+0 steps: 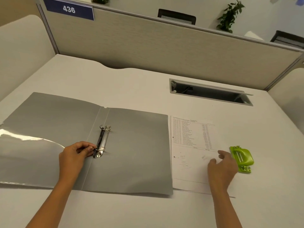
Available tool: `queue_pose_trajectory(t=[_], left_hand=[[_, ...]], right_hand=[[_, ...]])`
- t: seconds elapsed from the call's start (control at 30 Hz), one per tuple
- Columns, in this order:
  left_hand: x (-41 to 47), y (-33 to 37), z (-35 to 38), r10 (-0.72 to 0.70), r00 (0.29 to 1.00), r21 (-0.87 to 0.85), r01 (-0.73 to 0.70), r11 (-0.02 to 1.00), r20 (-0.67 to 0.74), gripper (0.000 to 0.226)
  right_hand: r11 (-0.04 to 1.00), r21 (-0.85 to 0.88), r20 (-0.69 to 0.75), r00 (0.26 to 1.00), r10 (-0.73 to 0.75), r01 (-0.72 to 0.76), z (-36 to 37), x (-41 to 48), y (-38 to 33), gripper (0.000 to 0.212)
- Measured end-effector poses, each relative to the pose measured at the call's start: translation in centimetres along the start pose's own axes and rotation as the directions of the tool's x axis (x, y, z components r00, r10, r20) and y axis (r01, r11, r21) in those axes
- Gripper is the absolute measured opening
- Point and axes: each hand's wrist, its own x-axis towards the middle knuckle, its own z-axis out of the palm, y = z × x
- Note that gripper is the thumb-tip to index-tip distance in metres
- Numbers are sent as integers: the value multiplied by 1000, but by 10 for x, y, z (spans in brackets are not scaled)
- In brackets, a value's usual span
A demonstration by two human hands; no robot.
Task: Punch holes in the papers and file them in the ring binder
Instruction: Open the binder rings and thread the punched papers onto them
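A grey ring binder (134,145) lies open and flat on the white desk. Its metal ring mechanism (103,140) runs along the spine, with the top ring parted. My left hand (77,153) pinches the lower end of that mechanism. To the right of the binder lie printed papers (192,145) with two punched holes on their left edge. My right hand (220,168) rests on the papers with fingers spread, fingertips beside a green hole punch (241,159) at the papers' right edge.
A grey cable tray slot (210,92) with its lid up is sunk into the desk (148,86) behind the papers. A beige cubicle partition (164,50) closes off the back of the desk.
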Motion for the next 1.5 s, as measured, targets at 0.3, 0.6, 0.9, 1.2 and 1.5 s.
queue_pose_trajectory(t=[0.3, 0.6, 0.9, 1.2, 1.5], left_hand=[[1, -2, 0, -8, 1000, -1, 8, 1000, 7, 12], [1, -3, 0, -11, 1000, -4, 11, 1000, 5, 12], [1, -4, 0, 2, 1000, 0, -2, 1000, 7, 12], [1, -2, -1, 5, 1000, 5, -5, 1000, 2, 12], [0, -1, -2, 18, 1000, 27, -18, 999, 11, 13]], right_hand=[[894, -260, 192, 888, 418, -365, -17, 27, 7, 77], [809, -457, 380, 741, 553, -370, -20, 59, 2, 77], [886, -368, 476, 762, 439, -281, -29, 62, -5, 71], [968, -123, 495, 832, 250, -218, -42, 44, -22, 38], [997, -56, 374, 927, -23, 48, -91, 17, -90, 40]])
